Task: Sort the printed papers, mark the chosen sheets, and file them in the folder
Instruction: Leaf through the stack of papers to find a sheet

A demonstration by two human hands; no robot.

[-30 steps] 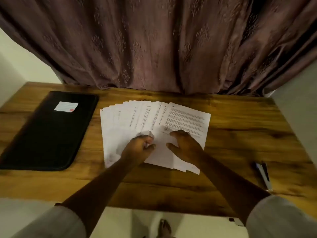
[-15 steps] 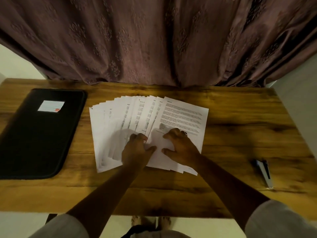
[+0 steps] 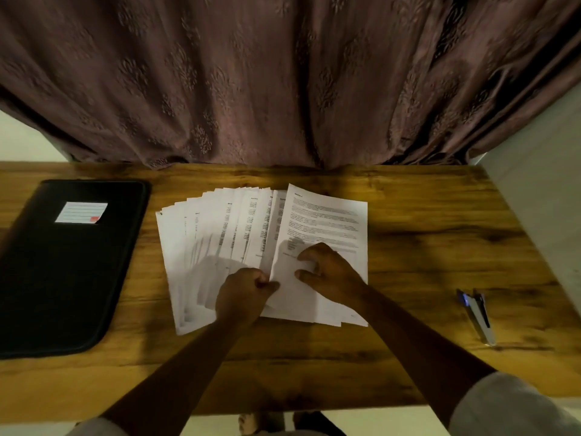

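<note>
the printed papers (image 3: 217,247) lie spread like a fan in the middle of the wooden table (image 3: 424,247), so a bit of each page shows and one is easy to pick. the top sheet (image 3: 327,218) sits at the right end of the fan, and its left edge looks a little lifted. the left hand (image 3: 242,294) is curled and seems to pinch that edge with thumb and fingers, likely to pull the sheet from the rest. the right hand (image 3: 328,275) grips nothing; its bent fingertips press down on the same sheet, i think so the pile does not slide. the black folder (image 3: 72,272) lies closed at the left, apart from the papers, ready for the chosen pages. a small tool (image 3: 478,313), pen or stapler, i cannot tell, lies untouched well off to the right. this looks like the sorting step.
</note>
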